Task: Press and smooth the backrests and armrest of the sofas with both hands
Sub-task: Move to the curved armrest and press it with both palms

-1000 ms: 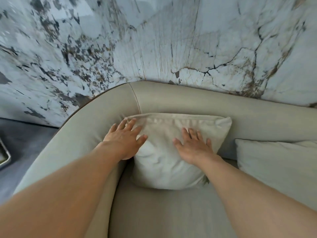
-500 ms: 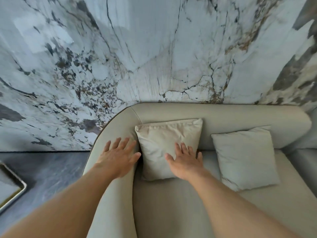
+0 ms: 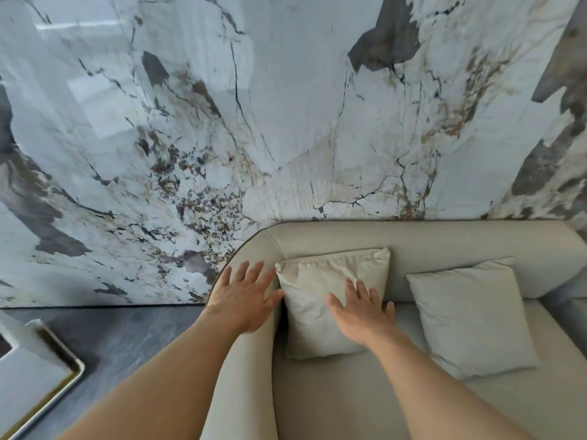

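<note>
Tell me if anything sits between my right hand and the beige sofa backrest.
Yes. The cream square cushion leans against the beige sofa backrest, and the right hand lies flat on it. The left hand rests directly on the rounded beige armrest, nothing between.

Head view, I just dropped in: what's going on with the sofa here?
A person is working over a beige sofa set against a marble wall. The left hand lies flat, fingers spread, on the curved armrest. The right hand presses the nearer cushion that leans on the backrest. A second cushion sits untouched further right.
</note>
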`<state>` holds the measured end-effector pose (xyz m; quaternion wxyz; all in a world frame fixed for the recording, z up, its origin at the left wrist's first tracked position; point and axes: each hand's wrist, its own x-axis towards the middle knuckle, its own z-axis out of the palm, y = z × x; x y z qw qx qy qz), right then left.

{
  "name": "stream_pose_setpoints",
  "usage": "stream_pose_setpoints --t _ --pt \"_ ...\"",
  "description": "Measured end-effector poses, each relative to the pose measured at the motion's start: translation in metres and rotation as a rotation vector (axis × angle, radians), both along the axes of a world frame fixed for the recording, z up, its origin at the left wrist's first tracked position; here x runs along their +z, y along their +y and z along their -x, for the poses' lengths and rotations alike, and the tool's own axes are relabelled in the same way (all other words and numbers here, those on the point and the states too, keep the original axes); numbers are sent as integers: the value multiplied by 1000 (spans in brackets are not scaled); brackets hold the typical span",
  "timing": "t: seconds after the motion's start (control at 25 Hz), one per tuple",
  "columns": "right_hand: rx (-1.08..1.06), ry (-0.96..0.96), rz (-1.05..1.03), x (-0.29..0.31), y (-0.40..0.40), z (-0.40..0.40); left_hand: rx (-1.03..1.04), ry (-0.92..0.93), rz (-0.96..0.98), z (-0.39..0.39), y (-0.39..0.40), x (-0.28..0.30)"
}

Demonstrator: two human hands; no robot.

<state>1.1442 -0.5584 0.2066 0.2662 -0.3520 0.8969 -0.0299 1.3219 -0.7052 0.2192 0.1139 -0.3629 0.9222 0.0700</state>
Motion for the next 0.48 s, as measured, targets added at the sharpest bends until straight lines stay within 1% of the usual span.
stream_pose_setpoints --t 0.2,0.28,0.48 --pt "-199 18 -33 -12 -64 -21 -161 62 -20 20 -105 -41" --pt "-267 27 -66 -9 -87 -37 -241 53 -53 23 -137 -53" --pt "-421 20 -69 7 -138 -65 -391 58 -127 28 -196 -58"
